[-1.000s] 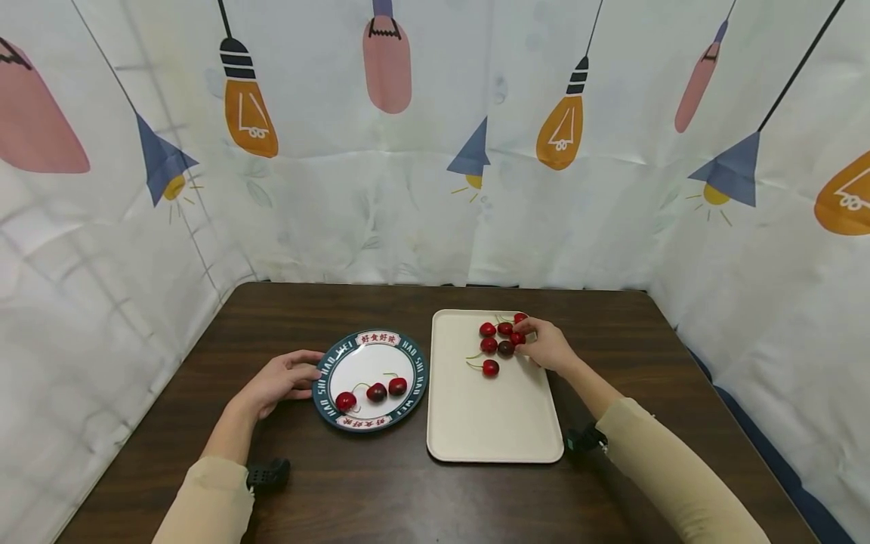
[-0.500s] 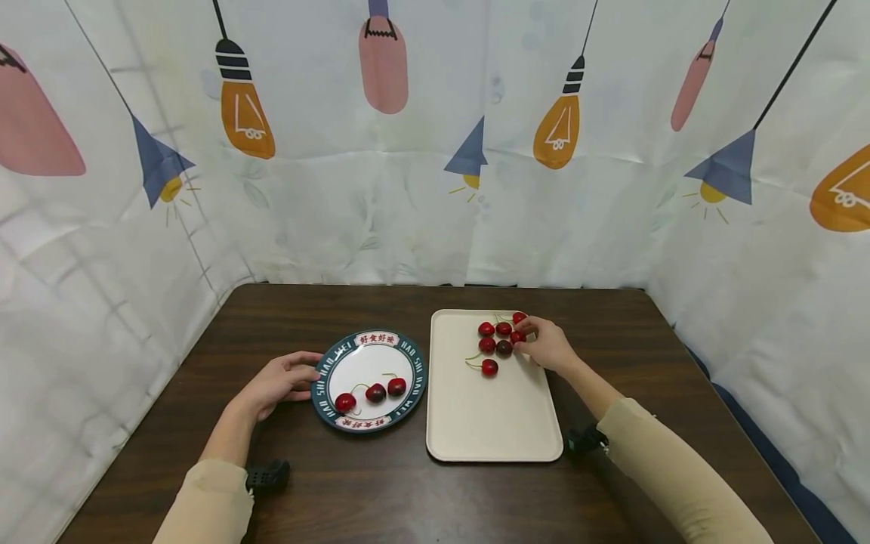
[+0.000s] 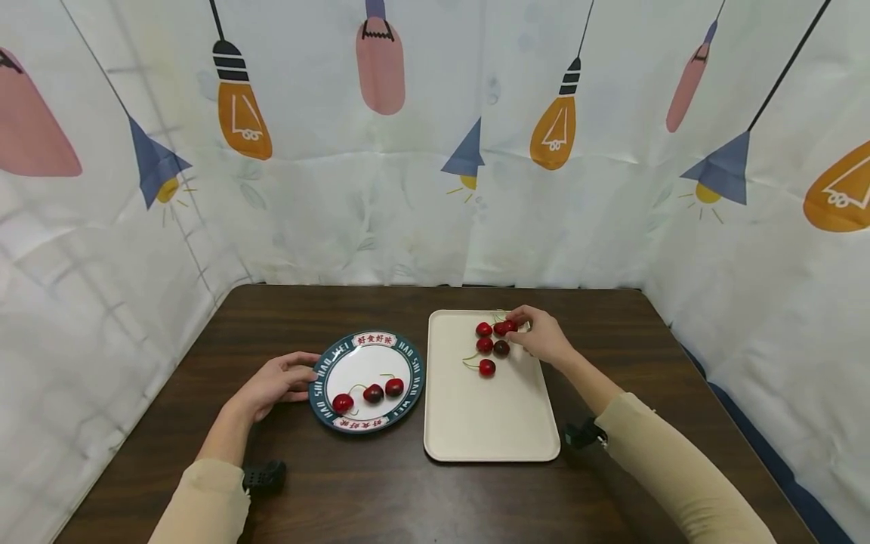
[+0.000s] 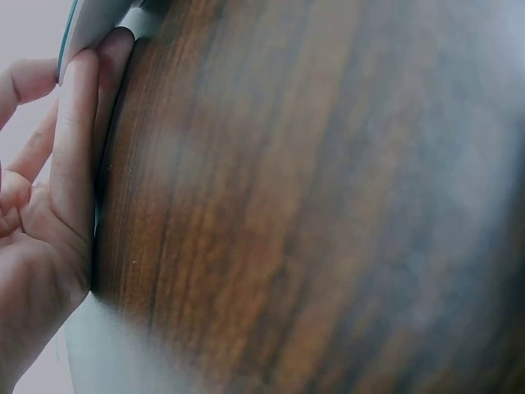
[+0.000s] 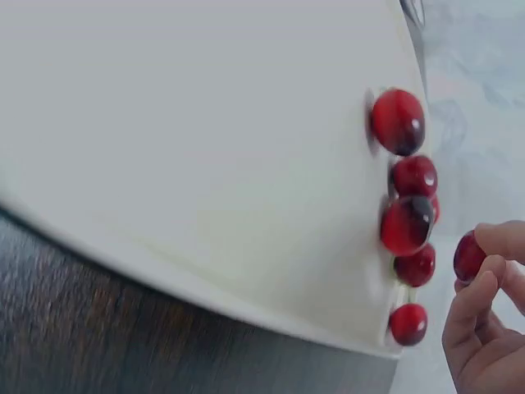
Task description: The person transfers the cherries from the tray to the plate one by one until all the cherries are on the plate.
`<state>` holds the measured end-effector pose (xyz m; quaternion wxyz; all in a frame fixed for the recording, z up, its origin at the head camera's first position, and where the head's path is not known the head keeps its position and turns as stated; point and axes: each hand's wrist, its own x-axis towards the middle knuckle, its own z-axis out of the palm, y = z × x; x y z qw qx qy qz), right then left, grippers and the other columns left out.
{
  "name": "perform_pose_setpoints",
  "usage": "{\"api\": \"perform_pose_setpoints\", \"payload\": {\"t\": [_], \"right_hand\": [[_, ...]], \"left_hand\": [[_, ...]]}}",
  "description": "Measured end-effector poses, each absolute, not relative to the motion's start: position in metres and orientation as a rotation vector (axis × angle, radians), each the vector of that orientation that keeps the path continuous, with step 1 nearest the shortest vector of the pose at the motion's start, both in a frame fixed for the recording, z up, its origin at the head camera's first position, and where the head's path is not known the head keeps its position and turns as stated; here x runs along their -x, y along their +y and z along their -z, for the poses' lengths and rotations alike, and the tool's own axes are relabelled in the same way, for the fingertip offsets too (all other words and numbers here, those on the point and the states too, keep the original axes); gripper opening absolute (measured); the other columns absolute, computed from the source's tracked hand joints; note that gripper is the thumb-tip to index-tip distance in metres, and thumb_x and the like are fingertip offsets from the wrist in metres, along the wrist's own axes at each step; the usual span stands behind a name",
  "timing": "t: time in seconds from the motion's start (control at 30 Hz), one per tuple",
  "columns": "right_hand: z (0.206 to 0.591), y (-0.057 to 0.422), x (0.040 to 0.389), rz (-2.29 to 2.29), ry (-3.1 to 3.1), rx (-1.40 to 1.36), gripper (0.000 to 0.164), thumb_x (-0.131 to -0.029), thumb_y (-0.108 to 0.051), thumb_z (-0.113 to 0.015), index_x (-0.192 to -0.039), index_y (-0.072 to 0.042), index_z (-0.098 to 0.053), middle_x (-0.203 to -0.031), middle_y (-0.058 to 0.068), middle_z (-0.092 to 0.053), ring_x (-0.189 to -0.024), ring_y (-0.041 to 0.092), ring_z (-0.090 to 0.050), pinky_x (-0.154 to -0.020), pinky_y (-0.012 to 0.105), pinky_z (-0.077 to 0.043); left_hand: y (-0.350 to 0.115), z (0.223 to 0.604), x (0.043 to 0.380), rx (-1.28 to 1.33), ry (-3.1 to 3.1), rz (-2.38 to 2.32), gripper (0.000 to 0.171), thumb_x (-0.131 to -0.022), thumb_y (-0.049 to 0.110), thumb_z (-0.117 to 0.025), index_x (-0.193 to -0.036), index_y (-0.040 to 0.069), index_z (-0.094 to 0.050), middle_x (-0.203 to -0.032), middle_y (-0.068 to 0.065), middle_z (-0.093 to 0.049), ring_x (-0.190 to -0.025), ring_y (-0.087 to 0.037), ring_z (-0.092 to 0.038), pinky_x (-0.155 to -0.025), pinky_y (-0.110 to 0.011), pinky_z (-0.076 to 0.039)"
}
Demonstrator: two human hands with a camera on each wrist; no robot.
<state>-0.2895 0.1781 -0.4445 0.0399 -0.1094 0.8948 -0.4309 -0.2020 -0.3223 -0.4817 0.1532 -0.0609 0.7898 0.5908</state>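
Note:
My right hand (image 3: 541, 337) pinches a dark red cherry (image 5: 469, 256) between thumb and fingers, held just above the far right part of a cream tray (image 3: 489, 423). Several more cherries (image 3: 485, 345) lie on that tray close by, some with green stems; the hand hides part of the group. To the left, my left hand (image 3: 275, 384) holds the rim of a round white plate (image 3: 353, 370) with a dark teal patterned border. In the left wrist view, fingertips (image 4: 78, 74) meet the plate's edge, some beneath it. Three cherries (image 3: 373, 393) sit on the plate's near half.
Plate and tray stand side by side on a dark wood-grain table (image 3: 353, 491), a narrow gap between them. A white curtain (image 3: 306, 219) printed with lamps and bulbs hangs behind and along the sides. Dark straps with devices (image 3: 265, 476) sit at both wrists.
The right hand has lifted a cherry from the tray's group and shifted slightly up and away. The left hand and plate stay in place; the whole view drifts slightly left.

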Motion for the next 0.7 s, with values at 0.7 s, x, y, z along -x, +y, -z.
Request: {"api": "perform_pose_setpoints", "payload": {"t": [0.7], "right_hand": [[0.434,0.136,0.276,1.348,2.662,0.547,0.032,-0.093,-0.014,-0.074,-0.123,-0.011,-0.066,-0.121,0.010,-0.067,-0.094,0.028,-0.060,-0.068,0.032,-0.054]], "left_hand": [[-0.320,0.480,0.202,0.199,2.262,-1.690,0.055,-0.101,0.022,-0.065,-0.147,-0.001,-0.048,-0.125,-0.018,-0.061,-0.096,-0.024,-0.066,-0.085,-0.034,-0.060]]}}
